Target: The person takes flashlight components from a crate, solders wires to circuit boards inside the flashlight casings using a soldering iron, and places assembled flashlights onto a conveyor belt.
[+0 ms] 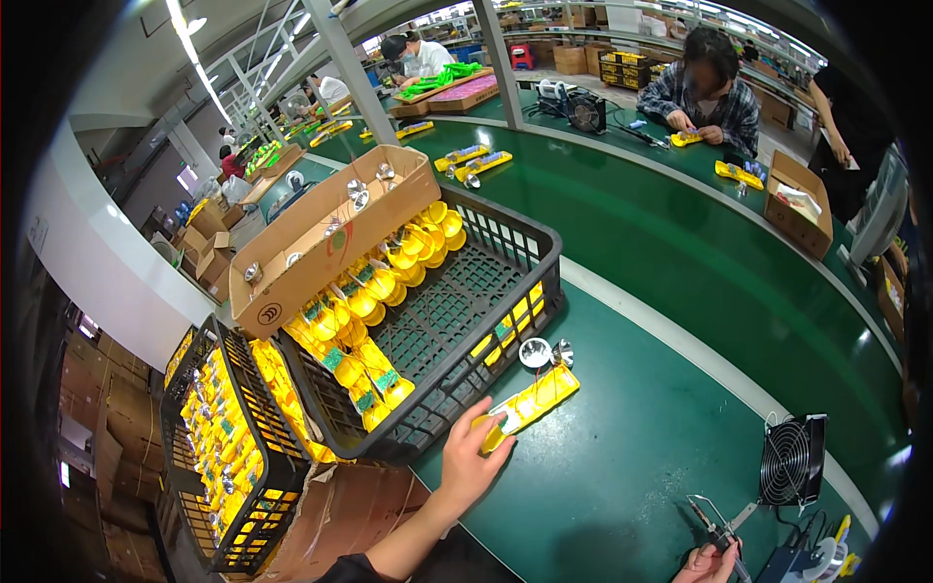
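Observation:
My left hand [470, 464] is closed on the near end of a yellow plastic flashlight shell [546, 396], thumb on one side and fingers on the other. The shell lies on the green worktop beside the black crate, with thin wires in it. Two shiny reflector cups, a round one [535, 353] and a tilted one [563, 352], rest at its far end. At the lower right, my right hand [708, 564], cut off by the frame edge, is wrapped round a soldering iron [720, 532]. A bent metal piece shows near the iron's tip.
A black crate [457, 364] holds yellow shells and carries a cardboard box [335, 233] with reflectors. Another full crate [219, 447] stands left. A small black fan [792, 462] and solder spool [826, 559] are at right. Beyond the green conveyor [671, 228], a person [705, 92] handles a yellow shell.

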The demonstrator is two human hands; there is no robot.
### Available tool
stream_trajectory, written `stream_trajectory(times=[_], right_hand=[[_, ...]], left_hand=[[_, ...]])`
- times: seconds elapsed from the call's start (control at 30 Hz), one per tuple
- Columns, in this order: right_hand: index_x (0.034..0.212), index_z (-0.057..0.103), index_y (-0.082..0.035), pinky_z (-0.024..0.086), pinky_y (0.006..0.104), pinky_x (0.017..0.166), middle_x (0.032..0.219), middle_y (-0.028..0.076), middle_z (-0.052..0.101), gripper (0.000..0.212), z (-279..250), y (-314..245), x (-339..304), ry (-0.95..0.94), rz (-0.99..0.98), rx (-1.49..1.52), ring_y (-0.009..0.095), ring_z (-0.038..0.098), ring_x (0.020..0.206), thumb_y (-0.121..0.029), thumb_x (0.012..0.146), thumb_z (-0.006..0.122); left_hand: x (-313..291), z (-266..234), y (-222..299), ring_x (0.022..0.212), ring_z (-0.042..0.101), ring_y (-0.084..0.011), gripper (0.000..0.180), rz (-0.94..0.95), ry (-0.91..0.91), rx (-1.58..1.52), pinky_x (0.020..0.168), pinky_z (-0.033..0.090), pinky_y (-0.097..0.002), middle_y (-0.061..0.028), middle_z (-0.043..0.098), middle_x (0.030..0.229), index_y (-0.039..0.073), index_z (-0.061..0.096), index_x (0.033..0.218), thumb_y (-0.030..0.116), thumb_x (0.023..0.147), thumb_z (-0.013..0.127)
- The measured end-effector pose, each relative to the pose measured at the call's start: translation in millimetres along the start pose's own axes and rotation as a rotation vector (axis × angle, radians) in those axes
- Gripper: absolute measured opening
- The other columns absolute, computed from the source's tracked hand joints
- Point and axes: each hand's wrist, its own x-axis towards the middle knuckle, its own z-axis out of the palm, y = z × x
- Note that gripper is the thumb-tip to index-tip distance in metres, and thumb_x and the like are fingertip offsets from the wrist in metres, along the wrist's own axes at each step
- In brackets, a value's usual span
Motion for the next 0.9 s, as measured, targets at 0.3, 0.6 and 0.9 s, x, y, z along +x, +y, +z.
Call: stream_trajectory(times=[0.3, 0.6, 0.9], right_hand=[[0.094, 0.052, -0.003, 0.039, 0.0238, 0.047, 0.089, 0.012, 0.058, 0.018, 8.5, -4.8, -0.1, 0.009, -0.030, 0.022, 0.016, 0.054, 0.066, -0.017, 0.086, 0.044], [0.098, 0.052, 0.000, 0.041, 0.0253, 0.047, 0.093, 0.014, 0.057, 0.022, 5.8, -9.0, -3.6, -0.091, -0.097, 0.141, 0.020, 0.055, 0.069, -0.016, 0.087, 0.041], [0.098, 0.044, -0.004, 0.029, 0.0166, 0.037, 0.065, 0.003, 0.048, 0.018, 18.7, -6.9, -10.2, -0.034, -0.201, 0.001, 0.006, 0.040, 0.047, -0.019, 0.090, 0.040]], left_hand=[[-11.2, -0.3, 14.0, 0.091, 0.054, -0.0278, 0.031, 0.316, -0.163, 0.050, 0.078, 0.044, -0.0337, -0.0123, 0.054, 0.112, 0.011, 0.066, 0.093, 0.015, 0.063, 0.073], [-43.0, 20.7, 74.7, 0.094, 0.052, -0.0265, 0.042, 0.464, -0.477, -0.154, 0.077, 0.045, -0.0343, -0.0118, 0.047, 0.118, 0.012, 0.059, 0.105, 0.028, 0.068, 0.070], [76.6, 8.9, 21.7, 0.076, 0.056, -0.0280, 0.021, 0.345, -0.117, -0.028, 0.066, 0.046, -0.0319, -0.0124, 0.055, 0.090, 0.004, 0.058, 0.094, -0.004, 0.075, 0.053]])
